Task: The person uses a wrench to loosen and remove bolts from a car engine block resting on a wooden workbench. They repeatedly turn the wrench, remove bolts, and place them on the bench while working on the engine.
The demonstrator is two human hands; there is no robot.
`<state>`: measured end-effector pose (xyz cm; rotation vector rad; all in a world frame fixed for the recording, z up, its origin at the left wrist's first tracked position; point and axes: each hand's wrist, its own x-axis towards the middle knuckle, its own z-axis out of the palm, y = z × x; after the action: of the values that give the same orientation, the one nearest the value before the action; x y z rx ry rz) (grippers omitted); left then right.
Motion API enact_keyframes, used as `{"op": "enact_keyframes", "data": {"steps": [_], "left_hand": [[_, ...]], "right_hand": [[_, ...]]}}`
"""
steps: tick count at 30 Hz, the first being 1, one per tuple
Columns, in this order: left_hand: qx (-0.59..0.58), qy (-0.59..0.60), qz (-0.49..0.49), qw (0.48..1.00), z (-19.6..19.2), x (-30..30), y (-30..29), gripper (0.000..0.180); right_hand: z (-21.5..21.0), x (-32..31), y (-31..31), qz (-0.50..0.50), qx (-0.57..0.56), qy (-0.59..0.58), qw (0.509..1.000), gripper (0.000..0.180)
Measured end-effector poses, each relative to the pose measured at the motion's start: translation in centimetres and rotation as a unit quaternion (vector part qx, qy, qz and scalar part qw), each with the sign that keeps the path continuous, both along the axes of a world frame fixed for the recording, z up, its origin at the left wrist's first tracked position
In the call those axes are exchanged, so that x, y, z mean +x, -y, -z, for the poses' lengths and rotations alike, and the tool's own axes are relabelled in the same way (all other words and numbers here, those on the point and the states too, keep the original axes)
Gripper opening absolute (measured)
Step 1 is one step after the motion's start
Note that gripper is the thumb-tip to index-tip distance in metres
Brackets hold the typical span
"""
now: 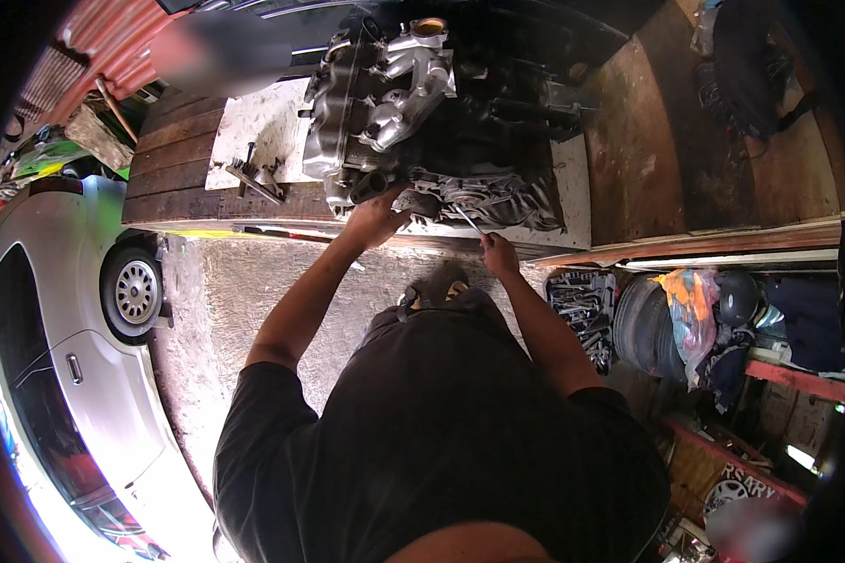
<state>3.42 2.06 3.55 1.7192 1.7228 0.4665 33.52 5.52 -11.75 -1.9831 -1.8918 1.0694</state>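
Engine [385,122], partly bare silvery metal and partly dark, lies on the far desk [174,159] straight ahead of me, its near end close to the desk's front edge. My left hand [376,223] is at the left of that near end, fingertips against the metal; whether they grip or only brace, I cannot tell. On the right, the fingers of my right hand [500,256] are closed round a slim metal tool [470,221], which slants far and left toward the engine's near face. Its tip is too small to read, so I can't say whether it touches.

I judge this to be close work on one fitting of that near face; the next move would call for setting the tip squarely while the left hand steadies the part.

A white board [272,122] shows beside the engine, and loose tools [253,183] lie at its near left. Nearer, on the right, is an open socket case [582,314]; tyres [643,324] stand beyond it. A pale car [113,375] stands well left.
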Motion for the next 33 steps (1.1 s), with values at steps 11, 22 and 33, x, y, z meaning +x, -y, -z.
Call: {"op": "enact_keyframes", "data": {"steps": [11,22,33], "left_hand": [[0.02,-0.003,-0.001,1.0,0.3,-0.1,0.0,0.056],[0.09,0.008,-0.011,0.996,1.4,-0.2,0.1,0.051],[0.135,0.01,-0.014,0.991,2.1,-0.1,0.1,0.05]], "right_hand": [[-3.2,0.7,-1.9,-0.084,0.138,0.183,0.97,0.043],[-10.1,-0.6,-5.2,-0.217,0.188,0.285,0.914,0.037],[-15.5,-6.2,-3.7,-0.386,0.224,0.305,0.841,0.017]]}}
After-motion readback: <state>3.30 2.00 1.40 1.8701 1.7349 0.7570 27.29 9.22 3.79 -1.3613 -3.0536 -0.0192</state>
